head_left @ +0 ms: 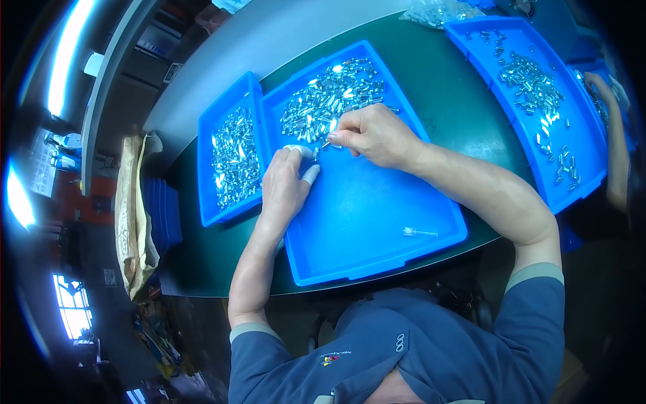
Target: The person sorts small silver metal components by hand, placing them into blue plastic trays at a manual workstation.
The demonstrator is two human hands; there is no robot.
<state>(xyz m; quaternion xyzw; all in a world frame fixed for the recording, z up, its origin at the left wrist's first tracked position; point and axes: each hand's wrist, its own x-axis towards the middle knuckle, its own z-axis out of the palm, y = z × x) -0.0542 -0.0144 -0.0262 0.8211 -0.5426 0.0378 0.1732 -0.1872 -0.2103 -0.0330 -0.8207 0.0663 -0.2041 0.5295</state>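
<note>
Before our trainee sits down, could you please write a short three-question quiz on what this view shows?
1. Where in the large rectangular blue tray in the middle does the clear, slender tube lie?
a) In its far left corner
b) Near its right corner closest to the person
c) Under the left hand

2. True or false: the person's left hand has a pale cover on its thumb.

3. Fill in: in the middle tray, the small, shiny silver cylinders are heaped mainly toward the ____ end, as seen by the person.

Key: 1. b; 2. true; 3. far
</note>
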